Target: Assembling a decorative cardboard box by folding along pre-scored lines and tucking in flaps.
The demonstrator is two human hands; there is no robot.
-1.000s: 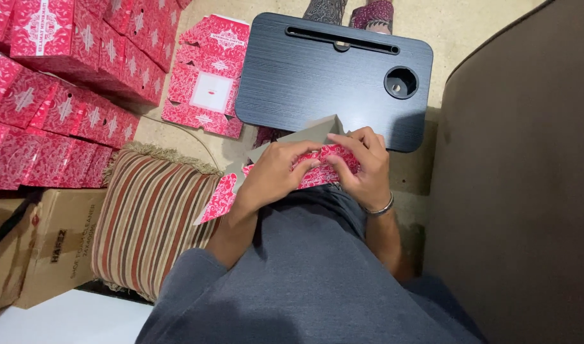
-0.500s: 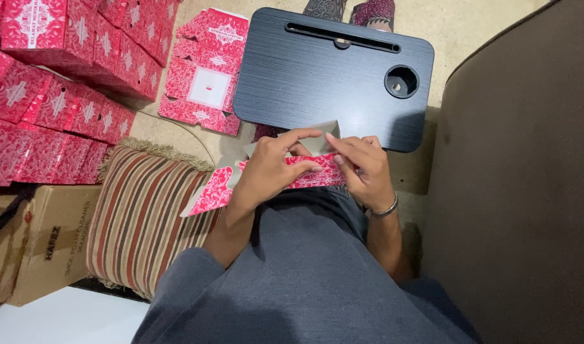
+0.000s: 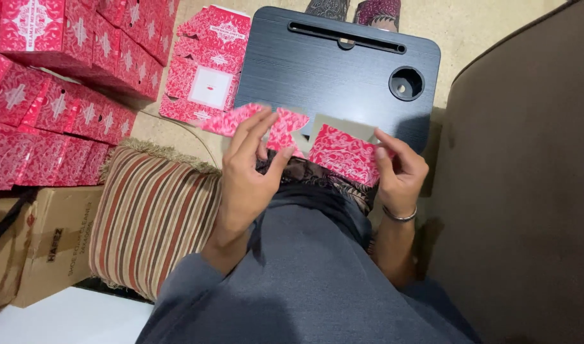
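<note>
Home: striped cushion [image 3: 155,220], sofa [image 3: 528,191]

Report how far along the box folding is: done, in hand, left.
Done: folded red boxes stand stacked at the upper left. In hand: a red patterned carton, only partly formed, is held over the black lap tray; the left hand grips its left flaps, the right hand its right edge. Left: a pile of flat cartons lies on the floor beside the tray, unfolded.
</note>
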